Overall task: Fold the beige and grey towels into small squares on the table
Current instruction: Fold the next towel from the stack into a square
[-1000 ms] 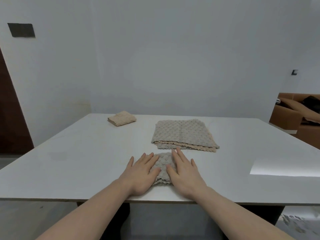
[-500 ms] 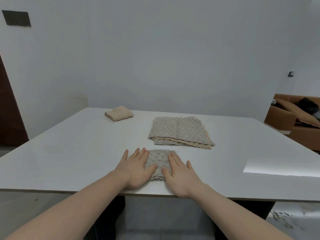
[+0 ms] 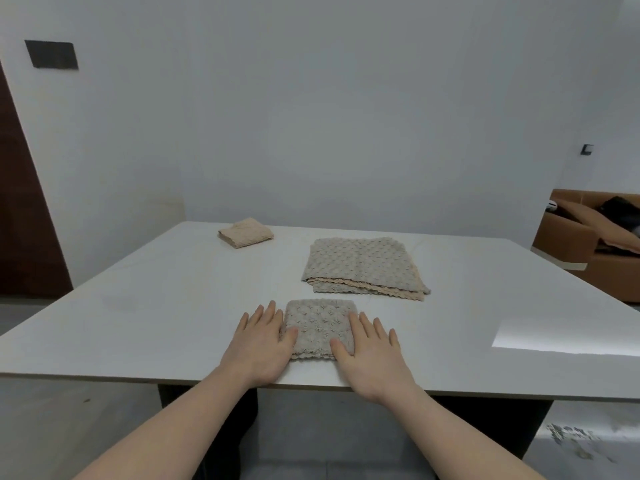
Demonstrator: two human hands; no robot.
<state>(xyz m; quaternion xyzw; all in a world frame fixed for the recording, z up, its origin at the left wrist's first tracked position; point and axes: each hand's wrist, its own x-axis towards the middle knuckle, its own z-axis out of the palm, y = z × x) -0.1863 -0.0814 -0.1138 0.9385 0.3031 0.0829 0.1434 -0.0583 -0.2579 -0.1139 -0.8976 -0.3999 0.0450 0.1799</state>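
A small folded grey towel lies near the front edge of the white table. My left hand lies flat along the towel's left side, its thumb on the cloth. On the towel's right side my right hand lies flat too, thumb on the cloth. Behind it sits a stack of larger towels, grey on top with beige edges showing underneath. A small folded beige towel rests at the far left of the table.
A brown sofa with dark items on it stands to the right beyond the table. A dark door is at the left. A bright patch of light falls on the table's right side.
Both hands have slid apart from the middle of the small grey towel to its left and right sides, uncovering its top.
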